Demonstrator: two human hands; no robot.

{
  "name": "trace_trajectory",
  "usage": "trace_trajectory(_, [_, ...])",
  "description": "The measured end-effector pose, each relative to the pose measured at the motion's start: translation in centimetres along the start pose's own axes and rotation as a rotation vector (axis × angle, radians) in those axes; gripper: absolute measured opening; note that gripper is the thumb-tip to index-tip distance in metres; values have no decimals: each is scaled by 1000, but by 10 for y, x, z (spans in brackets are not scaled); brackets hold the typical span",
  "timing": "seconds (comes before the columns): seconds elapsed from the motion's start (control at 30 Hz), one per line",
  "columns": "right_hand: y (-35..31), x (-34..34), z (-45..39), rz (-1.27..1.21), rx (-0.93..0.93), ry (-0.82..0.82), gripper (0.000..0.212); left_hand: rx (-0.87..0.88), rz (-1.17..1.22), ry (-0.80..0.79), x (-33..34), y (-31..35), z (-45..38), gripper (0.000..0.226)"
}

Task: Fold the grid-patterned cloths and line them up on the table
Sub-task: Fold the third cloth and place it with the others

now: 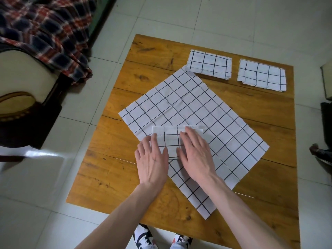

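Two folded white cloths with black grid lines lie side by side at the far edge of the wooden table [111, 177]: one folded cloth [209, 64] to the left, the other folded cloth [262, 75] to the right. A large unfolded grid cloth [197, 108] lies spread diagonally across the middle. On top of it sits a small folded grid cloth [170, 139]. My left hand [152, 160] and my right hand [195, 151] both rest flat on this small cloth, fingers extended, pressing it down.
The low table stands on a pale tiled floor [215, 18]. A chair [23, 90] draped with a plaid blanket [45, 29] is at the left. Dark objects [326, 123] sit at the right edge. My shoes [143, 238] show under the table's near edge.
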State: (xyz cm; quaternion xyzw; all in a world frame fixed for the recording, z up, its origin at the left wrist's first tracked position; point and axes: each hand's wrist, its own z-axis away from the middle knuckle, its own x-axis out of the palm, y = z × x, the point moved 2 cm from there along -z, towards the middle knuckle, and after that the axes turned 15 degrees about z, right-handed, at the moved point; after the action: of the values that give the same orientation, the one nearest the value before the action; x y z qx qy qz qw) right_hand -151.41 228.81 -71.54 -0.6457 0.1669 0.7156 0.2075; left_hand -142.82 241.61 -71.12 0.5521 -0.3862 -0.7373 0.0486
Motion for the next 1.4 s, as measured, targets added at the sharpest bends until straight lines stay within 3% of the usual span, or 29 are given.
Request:
trace_trajectory(0.1, [3,-12,4,-10,165,119,63,-200,52,5,-1,5,-8,54])
trace_trajectory(0.27, [12,-13,9,-157,464,-6,85,-346,114,13,-6,12,-18,45])
trace_trajectory(0.53, [20,-12,-1,-372,630,-127,73,-491,252,-20,-6,13,-27,33])
trace_trajectory(0.6, [21,-12,-2,-402,645,-146,72,-431,290,8,-7,14,-23,23])
trace_trajectory(0.73, [21,-14,1,-383,634,-131,80,-259,393,27,-11,15,-14,24])
trace_trajectory(0.87, [23,-15,6,-407,601,-99,81,-260,683,-36,-16,17,-7,21])
trace_trajectory(1.03, [29,-23,11,-456,524,-35,69,-272,786,-68,-30,25,-1,14])
trace_trajectory(1.1, [33,-27,13,-591,503,-45,59,-291,873,-95,-40,32,0,6])
trace_trajectory(1.23, [38,-51,18,-1148,548,-200,48,-329,1012,-204,-65,43,1,33])
trace_trajectory(1.4, [40,-94,29,-1329,539,-261,36,-356,1037,-247,-99,62,5,24])
